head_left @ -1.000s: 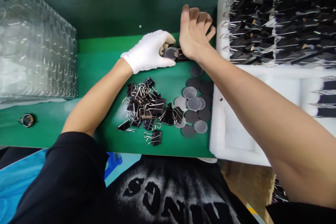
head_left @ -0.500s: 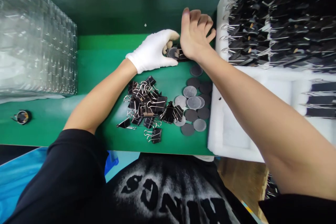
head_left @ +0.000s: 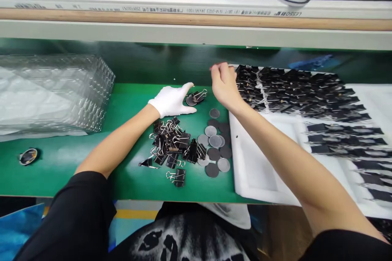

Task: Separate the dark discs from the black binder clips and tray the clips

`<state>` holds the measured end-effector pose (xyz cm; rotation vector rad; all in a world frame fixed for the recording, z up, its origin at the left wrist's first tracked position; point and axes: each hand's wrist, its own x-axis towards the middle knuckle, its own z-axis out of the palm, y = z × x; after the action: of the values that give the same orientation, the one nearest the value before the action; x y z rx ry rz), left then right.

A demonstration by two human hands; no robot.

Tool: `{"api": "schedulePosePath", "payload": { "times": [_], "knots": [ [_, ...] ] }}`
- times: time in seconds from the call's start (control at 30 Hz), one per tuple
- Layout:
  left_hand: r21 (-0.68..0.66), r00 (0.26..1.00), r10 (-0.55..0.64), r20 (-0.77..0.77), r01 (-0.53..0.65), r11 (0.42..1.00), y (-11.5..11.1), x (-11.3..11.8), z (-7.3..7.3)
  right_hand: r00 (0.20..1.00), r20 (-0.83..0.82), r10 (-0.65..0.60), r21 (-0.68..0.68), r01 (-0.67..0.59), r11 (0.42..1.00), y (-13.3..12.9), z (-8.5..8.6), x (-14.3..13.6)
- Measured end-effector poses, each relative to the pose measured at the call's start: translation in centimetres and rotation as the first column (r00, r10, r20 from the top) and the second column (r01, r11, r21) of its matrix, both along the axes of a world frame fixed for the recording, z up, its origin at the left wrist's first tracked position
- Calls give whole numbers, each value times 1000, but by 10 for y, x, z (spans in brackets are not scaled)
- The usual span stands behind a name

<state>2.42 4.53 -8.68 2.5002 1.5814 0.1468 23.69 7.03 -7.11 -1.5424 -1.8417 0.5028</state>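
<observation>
My left hand [head_left: 173, 101], in a white glove with bare fingertips, rests on the green table with thumb and fingers spread beside a clipped disc [head_left: 192, 99]. A black binder clip [head_left: 200, 95] is on that disc, its wire handles pointing right. My bare right hand [head_left: 225, 83] is raised near the left edge of the clip-filled tray, its fingers curled; what they hold, if anything, is hidden. Nearer me lie a pile of black binder clips [head_left: 171, 140] and a group of grey and black discs [head_left: 215, 141].
Stacked clear plastic trays [head_left: 55, 94] stand at the left, with a small round item [head_left: 28, 156] in front. White foam trays [head_left: 263, 163] with rows of black clips [head_left: 300, 89] fill the right. A shelf edge [head_left: 196, 36] crosses the back.
The view has tilted up, bringing the shelf into sight. My left hand has opened away from the clipped disc, and my right hand's spread fingers have curled in.
</observation>
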Motion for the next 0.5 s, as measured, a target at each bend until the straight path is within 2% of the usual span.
{"api": "schedulePosePath", "payload": {
  "times": [0.03,0.07,0.13,0.2,0.23,0.3,0.43,0.5],
  "knots": [
    [3,999,-25,-39,25,1000,0,-4,5,987,49,152,-24,-151,988,-16,8,6],
    [4,996,-64,-62,65,998,1,-8,9,946,90,312,-96,-304,948,-32,15,12],
    [-11,980,-177,-85,177,984,4,-14,15,816,106,568,-290,-521,803,-65,23,21],
    [-56,948,-300,-106,296,954,6,-14,16,714,63,698,-415,-617,669,-93,25,25],
    [-75,934,-337,-117,330,941,5,-12,17,688,41,725,-439,-639,632,-103,23,25],
    [-84,928,-344,-144,335,938,1,-7,19,687,11,727,-441,-649,620,-118,18,24],
    [-135,946,-278,-169,257,957,-8,1,32,787,-63,614,-403,-583,706,-125,3,16],
    [-126,953,-253,-169,234,964,-10,1,37,784,-114,610,-369,-604,707,-124,-3,9]
  ]
}}
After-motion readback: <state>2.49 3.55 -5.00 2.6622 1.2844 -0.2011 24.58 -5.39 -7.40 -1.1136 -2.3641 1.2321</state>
